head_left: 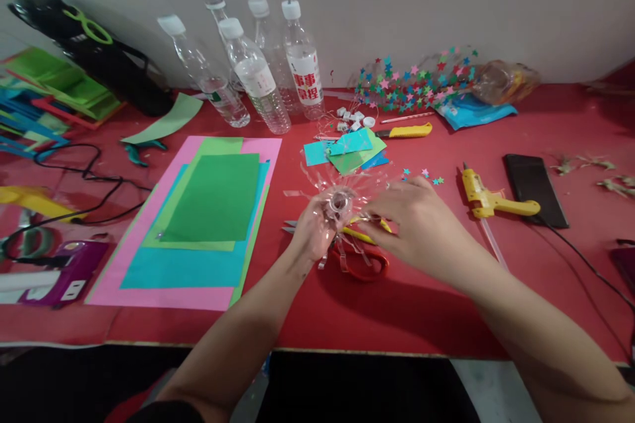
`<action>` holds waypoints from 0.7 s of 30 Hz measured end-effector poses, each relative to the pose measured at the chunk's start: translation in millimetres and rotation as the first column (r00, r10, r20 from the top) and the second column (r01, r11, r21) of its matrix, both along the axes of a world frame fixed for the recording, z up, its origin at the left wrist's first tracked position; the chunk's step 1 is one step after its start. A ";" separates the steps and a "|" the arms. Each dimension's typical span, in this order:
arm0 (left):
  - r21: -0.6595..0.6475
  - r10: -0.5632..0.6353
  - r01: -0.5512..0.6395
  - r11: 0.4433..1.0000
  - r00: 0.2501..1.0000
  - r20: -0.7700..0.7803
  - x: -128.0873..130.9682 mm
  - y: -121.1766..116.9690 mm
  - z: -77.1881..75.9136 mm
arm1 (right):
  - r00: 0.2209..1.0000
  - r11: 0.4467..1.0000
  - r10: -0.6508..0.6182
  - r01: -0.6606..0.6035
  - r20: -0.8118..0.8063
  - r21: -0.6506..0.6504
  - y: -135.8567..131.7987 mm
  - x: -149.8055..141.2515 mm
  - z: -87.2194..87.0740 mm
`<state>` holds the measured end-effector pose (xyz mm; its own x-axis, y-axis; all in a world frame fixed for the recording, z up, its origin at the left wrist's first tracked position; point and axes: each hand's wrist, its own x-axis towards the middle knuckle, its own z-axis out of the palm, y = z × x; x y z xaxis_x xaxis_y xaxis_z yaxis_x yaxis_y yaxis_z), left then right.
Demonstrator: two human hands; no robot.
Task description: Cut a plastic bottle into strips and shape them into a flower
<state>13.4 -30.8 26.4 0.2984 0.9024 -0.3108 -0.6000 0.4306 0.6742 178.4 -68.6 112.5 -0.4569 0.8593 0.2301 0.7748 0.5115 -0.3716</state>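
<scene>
A clear plastic bottle top [340,202], cut into thin strips that splay outward, is held above the red table with its round mouth facing up. My left hand [317,221] is closed around its left side near the neck. My right hand [414,218] is on the other side, thumb and fingers pinched at the strips; I take it to be gripping one, though the clear plastic is hard to see there. Scissors with red and yellow handles [364,271] lie beneath the bottle top, partly hidden by it and by my hands. Small star sequins [425,173] are scattered just beyond my right hand.
Stacked coloured paper [213,198] lies left. Several plastic bottles [303,73] stand at the back, near paper scraps [351,143] and a yellow utility knife [404,131]. At right are a yellow glue gun [489,198], its cord, and a black phone [536,188].
</scene>
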 end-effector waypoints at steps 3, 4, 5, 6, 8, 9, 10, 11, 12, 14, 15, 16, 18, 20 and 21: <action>0.002 0.000 0.000 1.000 0.999 -0.050 1.0 -0.1 2.8 | 0.999 0.984 -0.052 0.053 0.008 -0.171 -1.7 -0.5 3.9; 0.013 -0.001 0.002 1.000 0.998 -0.067 1.3 0.0 3.4 | 0.998 0.972 -0.059 0.059 0.004 -0.229 -2.0 0.1 5.1; 0.024 0.002 0.000 1.000 0.997 -0.083 1.6 0.2 3.6 | 0.999 0.960 -0.052 0.050 0.000 -0.277 -2.3 1.2 6.2; 0.034 0.008 -0.005 0.999 0.995 -0.097 1.9 0.4 3.4 | 0.999 0.950 -0.034 0.031 -0.003 -0.310 -2.7 2.8 7.3; 0.040 0.027 -0.023 0.999 0.993 -0.112 2.3 0.7 2.4 | 1.000 0.945 0.009 -0.008 0.001 -0.327 -3.6 7.2 9.5; 0.038 0.045 -0.041 0.998 0.993 -0.111 2.5 0.7 2.0 | 1.000 0.945 0.026 -0.025 -0.002 -0.326 -4.2 9.8 10.6; 0.033 0.068 -0.065 0.997 0.992 -0.106 2.7 0.7 1.7 | 0.999 0.946 0.043 -0.045 -0.013 -0.322 -4.6 12.4 11.8; 0.024 0.090 -0.088 0.996 0.991 -0.102 3.0 0.7 1.8 | 0.998 0.945 0.058 -0.066 -0.033 -0.321 -4.7 15.0 13.0; 0.012 0.106 -0.105 0.994 0.989 -0.099 3.2 0.6 2.2 | 0.995 0.941 0.077 -0.092 -0.059 -0.325 -4.5 17.3 14.3; -0.026 0.107 -0.110 0.994 0.989 -0.098 3.7 0.6 3.9 | 0.986 0.932 0.109 -0.146 -0.127 -0.331 -2.9 20.4 16.2; -0.047 0.087 -0.092 0.995 0.992 -0.094 3.9 0.5 5.1 | 0.981 0.933 0.106 -0.154 -0.161 -0.324 -1.5 20.9 16.7; -0.065 0.060 -0.066 0.996 0.994 -0.088 4.1 0.5 6.3 | 0.977 0.938 0.091 -0.148 -0.191 -0.312 0.0 20.7 16.5; -0.087 0.025 -0.031 0.996 0.997 -0.073 4.4 0.4 8.8 | 0.974 0.944 0.046 -0.115 -0.222 -0.309 3.2 17.8 14.3; -0.108 0.010 -0.018 0.994 0.997 -0.071 4.7 0.2 10.7 | 0.978 0.937 0.012 -0.084 -0.210 -0.340 5.4 12.2 9.4; -0.117 0.013 -0.022 0.993 0.997 -0.072 4.8 0.1 11.4 | 0.980 0.930 0.008 -0.080 -0.199 -0.359 6.0 8.8 6.2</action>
<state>18.3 -30.6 37.9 0.2563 0.8630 -0.4354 -0.5604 0.4996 0.6605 187.3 -62.6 118.7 -0.4746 0.8802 -0.0072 0.6503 0.3451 -0.6768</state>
